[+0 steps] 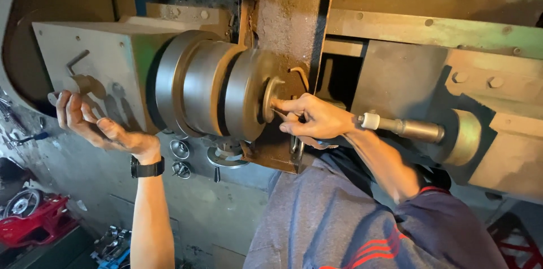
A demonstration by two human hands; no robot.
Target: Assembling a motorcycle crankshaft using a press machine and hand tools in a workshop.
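Note:
A large stepped grey metal drum (203, 91) sticks out from a heavy machine, ending in a small brass-coloured disc (270, 96). My right hand (314, 117) is at that disc, thumb and fingers pinched on a small thin metal piece (278, 113) held against its face. My left hand (96, 125), with a black watch on the wrist, is curled around a pale lever handle (72, 85) on the grey block to the drum's left. I cannot see how firmly its fingers close on the handle.
A rusty brown column (285, 20) stands behind the drum. A steel rod with a white tip (401, 128) points at my right wrist from a round boss. Small handwheels (180, 149) sit below the drum. A red object (31, 221) and loose tools (113, 243) lie lower left.

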